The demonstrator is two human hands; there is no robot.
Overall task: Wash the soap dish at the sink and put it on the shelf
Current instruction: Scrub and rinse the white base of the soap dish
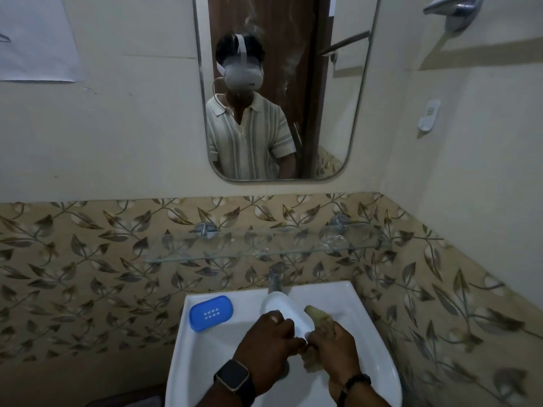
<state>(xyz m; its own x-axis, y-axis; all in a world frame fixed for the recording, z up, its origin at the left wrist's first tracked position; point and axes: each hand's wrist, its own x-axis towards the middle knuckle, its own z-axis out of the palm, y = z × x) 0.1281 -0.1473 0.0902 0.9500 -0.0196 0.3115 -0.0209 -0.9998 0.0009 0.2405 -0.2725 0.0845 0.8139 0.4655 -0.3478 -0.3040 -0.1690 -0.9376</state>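
Over the white sink [188,356] my left hand [266,345] grips a white soap dish part [286,311], tilted under the tap [275,279]. My right hand [335,348] is closed on a yellowish scrub sponge [318,317] pressed against the dish's right side. A blue soap dish tray [211,312] with small drain holes lies on the sink's back left rim. The glass shelf [223,248] runs along the wall just above the tap.
A mirror [338,98] hangs above the shelf and reflects a person in a striped shirt. A small clear object [333,240] sits on the shelf's right end. A white wall hook [429,114] and a metal fixture [452,10] are on the right wall.
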